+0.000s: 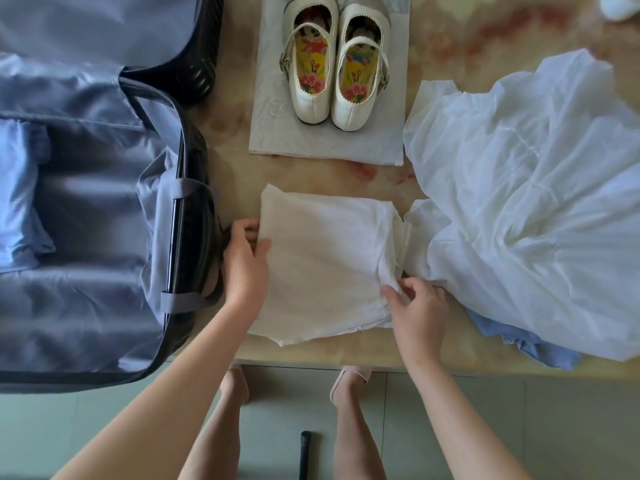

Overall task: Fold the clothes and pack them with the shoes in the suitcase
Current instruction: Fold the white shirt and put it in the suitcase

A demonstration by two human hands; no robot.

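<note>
A folded white garment (322,258) lies on the table in front of me. My left hand (244,261) grips its left edge, thumb on top and fingers under. My right hand (415,306) pinches its lower right corner. An open suitcase (104,209) with grey lining lies at the left, with a folded light-blue garment (17,195) inside it. A pair of cream strap shoes (337,64) with flowered insoles stands on a white cloth bag (270,133) at the back. A loose white dress (533,209) spreads out at the right.
A blue garment (533,344) pokes out from under the white dress near the table's front edge (450,370). Below the edge I see my own legs and feet on a green floor. A white object (620,5) sits at the far right corner.
</note>
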